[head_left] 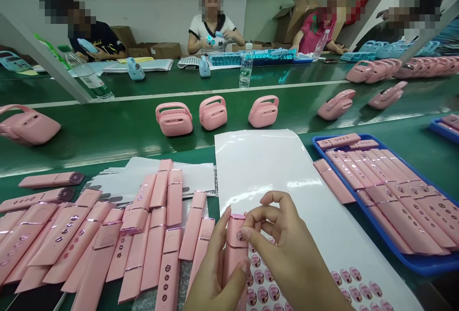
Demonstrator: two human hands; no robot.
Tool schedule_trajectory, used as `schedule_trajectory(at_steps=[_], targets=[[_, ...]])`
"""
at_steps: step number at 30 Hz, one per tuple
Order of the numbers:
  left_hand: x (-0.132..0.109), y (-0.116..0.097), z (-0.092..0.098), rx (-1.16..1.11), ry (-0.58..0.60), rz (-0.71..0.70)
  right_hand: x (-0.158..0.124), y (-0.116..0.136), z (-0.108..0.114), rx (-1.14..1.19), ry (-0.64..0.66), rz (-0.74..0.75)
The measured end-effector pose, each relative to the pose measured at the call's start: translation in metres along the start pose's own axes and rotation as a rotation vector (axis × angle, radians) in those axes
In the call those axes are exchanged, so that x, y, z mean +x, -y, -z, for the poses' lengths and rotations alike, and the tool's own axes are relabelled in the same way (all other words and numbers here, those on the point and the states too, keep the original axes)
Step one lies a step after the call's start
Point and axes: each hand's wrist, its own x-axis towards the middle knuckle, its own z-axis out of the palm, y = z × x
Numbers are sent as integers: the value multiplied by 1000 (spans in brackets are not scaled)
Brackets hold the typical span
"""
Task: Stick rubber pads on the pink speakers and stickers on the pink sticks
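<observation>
The left hand (215,277) wraps a slim pink plastic bar (234,253), holding it nearly upright between thumb and fingers, its top end just above the grip. The right hand (287,249) is half closed. Its thumb presses against a small round disc (240,235) on the bar's face, and its curled fingers arch just above the bar's top end. Directly beneath both hands lies a glossy white sheet (258,167) printed with rows of round pink stickers (355,284). To the left of the hands, many similar pink bars (154,249) lie side by side over loose white paper (172,172). To the right, more bars sit in a shallow blue plastic tray (412,265). Ahead, pink handled plastic cases (174,119) stand on a green conveyor belt (118,129), and beyond it other people (211,19) sit working.
</observation>
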Motion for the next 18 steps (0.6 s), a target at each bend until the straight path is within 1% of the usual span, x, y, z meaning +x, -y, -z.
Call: schedule_trajectory(at_steps=[2, 6, 10, 13, 15, 16, 18], targets=[[0, 3, -2, -33, -11, -32, 0, 1, 1, -18, 4, 3], [-2, 4, -9, -136, -20, -44, -2, 6, 0, -13, -11, -1], [-2, -2, -12, -126, -33, -47, 0, 6, -3, -27, -57, 8], [2, -2, -10, -173, -46, -34, 5, -1, -2, -42, -93, -23], [7, -1, -7, -262, -20, -53, 6, -10, -1, -7, -126, -29], [10, 1, -6, -300, -3, -67, 4, -14, 0, 12, -126, -32], [15, 4, -5, -309, 10, -99, -2, -26, -3, 17, -80, -51]])
